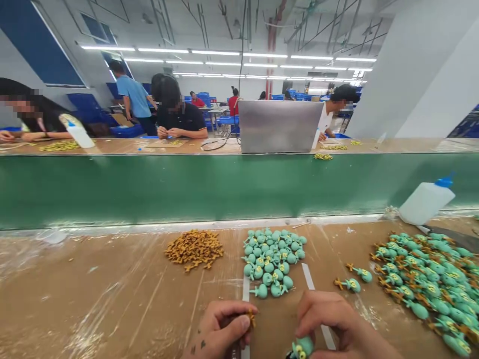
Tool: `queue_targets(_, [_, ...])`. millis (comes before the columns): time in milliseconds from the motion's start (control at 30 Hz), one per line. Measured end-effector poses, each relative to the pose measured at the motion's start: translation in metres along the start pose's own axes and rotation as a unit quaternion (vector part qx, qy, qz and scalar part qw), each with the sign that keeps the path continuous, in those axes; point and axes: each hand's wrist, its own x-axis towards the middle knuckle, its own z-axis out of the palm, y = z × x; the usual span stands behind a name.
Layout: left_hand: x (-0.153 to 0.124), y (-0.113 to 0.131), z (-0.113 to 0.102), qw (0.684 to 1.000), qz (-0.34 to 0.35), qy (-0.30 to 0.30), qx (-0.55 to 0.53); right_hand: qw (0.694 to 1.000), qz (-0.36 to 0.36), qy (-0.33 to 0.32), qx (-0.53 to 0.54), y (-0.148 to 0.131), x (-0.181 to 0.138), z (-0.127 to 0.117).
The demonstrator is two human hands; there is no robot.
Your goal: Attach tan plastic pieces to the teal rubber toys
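"What have the hands got?"

"The left hand (224,326) pinches a small brown piece (252,318), thumb and forefinger closed on it. The right hand (333,316) curls closed around a green figure (304,345), yellow eyes showing. The two pieces are apart, on the near side of the bench (112,279)."

"How would you hold them?"

"Lightly, I'd say: fingertips only, with the brown piece's ends clear of the thumb and the figure turned so its stem isn't covered."

"And the rest?"

"Toward the bench's far edge lie a brown heap (194,248) and, right of it, a green heap (275,254). Further right is a pile of figures with brown parts (430,279); I'd keep that separate."
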Motion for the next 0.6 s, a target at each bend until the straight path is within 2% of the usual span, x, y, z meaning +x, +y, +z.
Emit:
queue_targets(200, [0.005,0.0,-0.009,0.993,-0.024,-0.112,0.026,0.997,0.02,-0.069,0.004,0.0,-0.003,0.003])
queue_targets(367, [0.009,-0.005,-0.014,0.99,-0.02,-0.136,0.035,0.992,0.067,-0.111,-0.015,0.008,-0.009,0.005])
queue_targets(600, [0.01,-0.006,-0.014,0.988,-0.014,-0.154,0.015,0.988,0.063,-0.137,0.021,0.017,-0.015,0.006])
